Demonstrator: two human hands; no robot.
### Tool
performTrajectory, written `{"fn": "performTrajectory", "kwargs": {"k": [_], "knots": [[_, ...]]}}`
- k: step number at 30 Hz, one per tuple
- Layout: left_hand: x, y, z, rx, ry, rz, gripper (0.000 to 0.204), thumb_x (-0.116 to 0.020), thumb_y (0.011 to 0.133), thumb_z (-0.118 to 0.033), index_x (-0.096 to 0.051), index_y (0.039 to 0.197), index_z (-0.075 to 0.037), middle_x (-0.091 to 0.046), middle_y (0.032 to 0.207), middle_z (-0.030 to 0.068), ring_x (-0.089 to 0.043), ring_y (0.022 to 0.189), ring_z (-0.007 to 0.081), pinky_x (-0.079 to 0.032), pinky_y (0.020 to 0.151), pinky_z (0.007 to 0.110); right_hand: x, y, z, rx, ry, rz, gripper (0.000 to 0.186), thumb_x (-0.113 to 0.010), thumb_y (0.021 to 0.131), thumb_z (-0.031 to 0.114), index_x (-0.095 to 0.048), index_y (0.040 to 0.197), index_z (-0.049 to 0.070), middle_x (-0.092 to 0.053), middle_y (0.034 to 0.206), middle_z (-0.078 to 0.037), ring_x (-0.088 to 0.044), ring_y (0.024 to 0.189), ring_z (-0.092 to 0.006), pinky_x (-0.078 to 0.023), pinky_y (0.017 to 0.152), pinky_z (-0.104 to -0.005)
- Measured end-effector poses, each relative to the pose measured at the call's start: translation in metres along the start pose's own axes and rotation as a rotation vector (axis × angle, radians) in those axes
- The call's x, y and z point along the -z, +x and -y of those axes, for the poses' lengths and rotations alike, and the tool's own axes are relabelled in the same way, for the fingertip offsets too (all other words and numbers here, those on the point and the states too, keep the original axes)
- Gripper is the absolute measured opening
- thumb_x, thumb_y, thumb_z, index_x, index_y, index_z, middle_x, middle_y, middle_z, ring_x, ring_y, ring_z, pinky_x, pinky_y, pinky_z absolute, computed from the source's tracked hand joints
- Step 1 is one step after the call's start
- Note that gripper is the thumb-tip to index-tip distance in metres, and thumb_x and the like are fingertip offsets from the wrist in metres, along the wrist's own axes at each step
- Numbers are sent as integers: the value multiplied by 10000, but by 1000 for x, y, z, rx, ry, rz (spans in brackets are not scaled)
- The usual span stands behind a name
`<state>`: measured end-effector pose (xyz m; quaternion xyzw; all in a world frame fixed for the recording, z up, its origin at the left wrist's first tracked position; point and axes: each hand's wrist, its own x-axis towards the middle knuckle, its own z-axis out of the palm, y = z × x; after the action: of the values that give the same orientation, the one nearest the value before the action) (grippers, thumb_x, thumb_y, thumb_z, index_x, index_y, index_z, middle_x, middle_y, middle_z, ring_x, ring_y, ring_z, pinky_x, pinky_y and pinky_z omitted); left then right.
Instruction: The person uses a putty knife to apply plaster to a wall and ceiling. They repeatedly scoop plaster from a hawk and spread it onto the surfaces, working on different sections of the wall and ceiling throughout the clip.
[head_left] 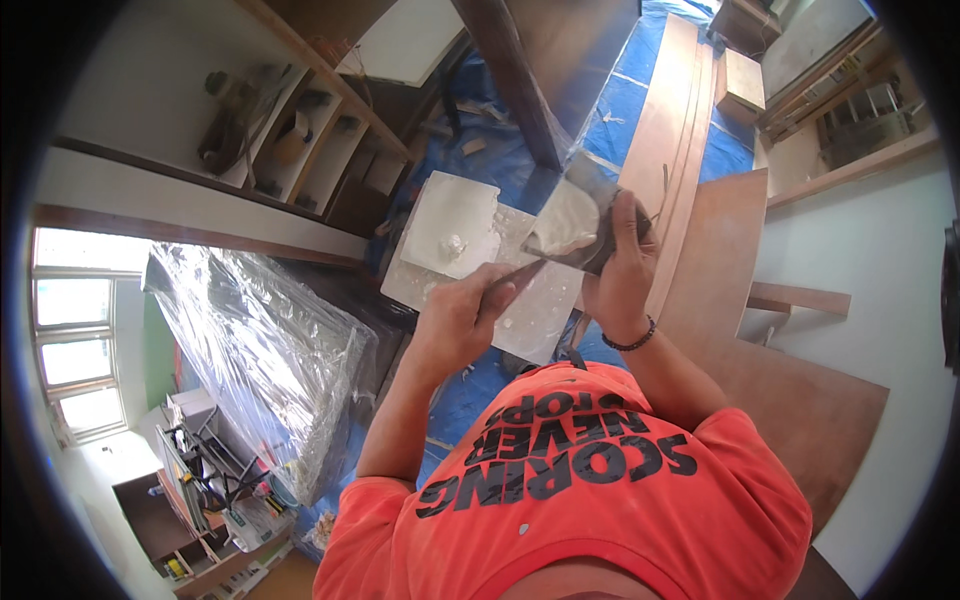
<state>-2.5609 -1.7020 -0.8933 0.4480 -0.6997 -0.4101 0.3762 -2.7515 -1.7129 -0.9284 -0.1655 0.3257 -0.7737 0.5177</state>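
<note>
My left hand (452,325) is closed around a thin tool that looks like a putty knife (517,284). Its tip is at the near edge of a flat grey plate (598,174). My right hand (622,285) grips that plate from its right side, thumb lying over the top. A thick smear of white putty (567,218) covers much of the plate. Below and to the left lies a white square board (440,215) with a lump of putty (452,246) on it. It rests on a larger speckled board (528,325).
Blue sheeting (610,120) covers the floor. Long wooden planks (665,120) and a wide brown panel (800,400) lie to my right. A dark post (515,90) stands ahead. Plastic-wrapped furniture (265,350) is at left, below a shelf unit (290,140).
</note>
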Motion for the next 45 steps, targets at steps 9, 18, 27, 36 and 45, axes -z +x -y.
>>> {"fn": "performTrajectory", "kwargs": {"k": [9,18,27,36,45], "knots": [[6,-12,41,186,92,-254,280,-589,1020,-286,-629,1124,-29,-681,837,206,-659,729,374,-489,682,419,37,12,-3,-143,-24,11,412,-579,1032,261,-576,1357,9,-673,1242,-130,-654,1153,-252,-533,968,-408],[-124,27,89,386,-914,-771,369,-642,1010,-182,-553,1334,-29,-632,1181,37,-609,1018,117,-544,857,302,81,28,-22,-885,-97,270,477,-533,1055,405,-532,1411,87,-632,1318,-58,-634,1141,-187,-546,905,-384],[-235,-190,124,1144,555,-57,574,-603,949,-553,-703,988,11,-696,997,230,-670,989,419,-528,836,484,145,207,8,-925,-181,360,377,-597,1044,299,-584,1335,61,-637,1304,-27,-608,1194,-181,-486,1023,-390],[-302,-192,16,1407,-273,-353,331,-719,940,-327,-685,920,1,-638,725,108,-625,714,175,-490,631,361,137,325,65,-846,-227,295,404,-497,1090,322,-517,1388,50,-603,1272,-56,-609,1132,-196,-512,955,-401],[-161,-63,-44,1225,221,-867,237,-679,982,-259,-715,970,-25,-647,680,72,-605,615,134,-488,597,295,53,323,82,-908,-340,462,496,-587,972,-56,-443,1447,-72,-619,1257,-121,-596,1136,-175,-502,986,-318]]}}
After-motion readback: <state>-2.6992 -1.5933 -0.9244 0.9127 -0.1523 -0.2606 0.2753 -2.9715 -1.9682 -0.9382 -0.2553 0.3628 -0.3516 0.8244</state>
